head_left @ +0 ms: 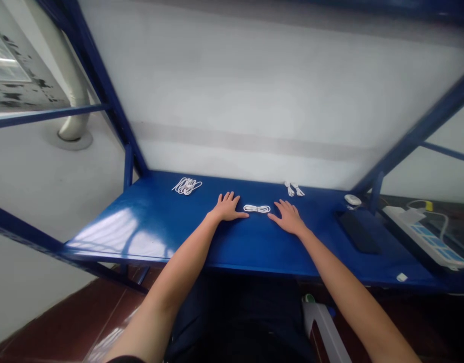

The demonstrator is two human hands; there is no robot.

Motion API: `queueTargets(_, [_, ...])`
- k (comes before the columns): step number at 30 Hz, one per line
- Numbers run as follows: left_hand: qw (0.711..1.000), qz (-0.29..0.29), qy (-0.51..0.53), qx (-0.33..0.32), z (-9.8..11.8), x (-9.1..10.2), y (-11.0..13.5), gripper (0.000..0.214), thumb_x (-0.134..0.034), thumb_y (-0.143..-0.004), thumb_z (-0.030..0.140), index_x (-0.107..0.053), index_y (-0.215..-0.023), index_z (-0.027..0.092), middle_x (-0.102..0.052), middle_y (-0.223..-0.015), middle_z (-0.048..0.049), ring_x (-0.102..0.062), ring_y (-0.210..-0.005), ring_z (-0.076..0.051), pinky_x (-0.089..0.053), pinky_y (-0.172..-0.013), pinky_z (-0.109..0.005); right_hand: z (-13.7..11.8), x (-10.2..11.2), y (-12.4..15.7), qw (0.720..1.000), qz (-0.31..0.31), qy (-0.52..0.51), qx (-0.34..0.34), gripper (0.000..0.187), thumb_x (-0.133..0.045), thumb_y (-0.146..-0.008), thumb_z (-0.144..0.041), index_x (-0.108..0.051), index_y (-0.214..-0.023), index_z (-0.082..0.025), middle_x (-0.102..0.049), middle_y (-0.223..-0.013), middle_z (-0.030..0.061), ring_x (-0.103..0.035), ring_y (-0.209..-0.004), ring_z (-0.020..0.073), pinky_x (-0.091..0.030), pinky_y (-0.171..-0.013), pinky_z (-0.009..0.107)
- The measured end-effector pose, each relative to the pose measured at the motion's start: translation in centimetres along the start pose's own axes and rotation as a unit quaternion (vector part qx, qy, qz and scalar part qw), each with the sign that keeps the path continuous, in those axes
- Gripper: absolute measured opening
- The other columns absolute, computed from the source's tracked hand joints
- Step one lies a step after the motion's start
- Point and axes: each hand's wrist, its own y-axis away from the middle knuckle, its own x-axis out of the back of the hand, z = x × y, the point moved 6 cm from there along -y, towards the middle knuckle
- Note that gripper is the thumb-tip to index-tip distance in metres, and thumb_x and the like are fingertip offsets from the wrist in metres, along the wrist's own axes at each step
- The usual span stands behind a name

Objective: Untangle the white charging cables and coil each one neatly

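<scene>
A white cable folded into a flat bundle, bound at its middle, lies on the blue table between my two hands. My left hand rests palm down to the left of it, fingers spread and thumb pointing at the bundle's left end. On the other side, my right hand lies flat with its fingers apart, the thumb close to the bundle's right end. Neither hand grips anything. Farther left is a loosely coiled white cable. Behind my right hand sit two small white cable bundles.
To the right lie a black phone-like slab and a round white object. A white power strip runs along the right edge. Near the front right is a small white piece. Blue frame posts flank the white back wall.
</scene>
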Motion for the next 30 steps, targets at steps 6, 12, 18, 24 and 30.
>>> queueTargets(6, [1.0,-0.001,0.008,-0.004,0.1,0.0,0.1,0.115,-0.038,-0.066,0.089,-0.022,-0.153,0.015,-0.006,-0.16,-0.0176,-0.001,-0.148,-0.034,-0.002,-0.117,-0.053,0.1,-0.1,-0.2,1.0,0.004,0.0,0.003,0.082,-0.03,-0.088,-0.073,-0.037,-0.147,-0.018,-0.027,-0.157,0.0129,-0.019,-0.145,0.0319,-0.014,-0.117,0.052])
queueTargets(12, [1.0,0.007,0.014,-0.004,-0.1,-0.1,-0.1,0.113,-0.039,-0.065,0.09,-0.023,-0.152,0.019,-0.008,-0.161,-0.0152,0.0,-0.148,-0.035,-0.001,-0.117,-0.052,-1.0,0.8,0.6,0.996,0.067,-0.037,0.043,0.062,-0.037,-0.093,-0.057,-0.048,-0.139,-0.016,-0.046,-0.145,0.0133,-0.036,-0.137,0.0303,-0.027,-0.113,0.049])
queueTargets(18, [1.0,0.009,0.009,-0.007,0.0,0.0,0.0,0.114,-0.039,-0.066,0.089,-0.024,-0.152,0.015,-0.009,-0.16,-0.0175,-0.003,-0.148,-0.035,-0.002,-0.117,-0.053,-5.4,1.9,1.5,0.966,0.161,-0.071,0.188,0.045,-0.032,-0.096,-0.032,-0.055,-0.132,-0.017,-0.058,-0.13,0.012,-0.05,-0.123,0.0262,-0.04,-0.106,0.042])
queueTargets(24, [1.0,0.009,0.006,-0.011,0.0,0.0,0.2,0.113,-0.036,-0.068,0.089,-0.024,-0.152,0.015,-0.01,-0.16,-0.0185,-0.003,-0.148,-0.035,-0.003,-0.117,-0.054,-5.7,1.5,0.6,0.959,0.144,-0.117,0.216,0.038,-0.034,-0.095,-0.028,-0.062,-0.12,-0.021,-0.063,-0.118,0.0092,-0.056,-0.112,0.0236,-0.045,-0.099,0.039])
queueTargets(30, [1.0,0.003,0.016,-0.009,-0.1,0.0,0.2,0.115,-0.036,-0.066,0.091,-0.022,-0.153,0.017,-0.008,-0.16,-0.0168,-0.001,-0.148,-0.034,-0.002,-0.117,-0.053,-2.6,1.9,-2.5,0.979,0.163,-0.096,0.075,0.038,-0.038,-0.092,-0.026,-0.063,-0.118,-0.017,-0.064,-0.117,0.0115,-0.058,-0.106,0.0247,-0.047,-0.092,0.037])
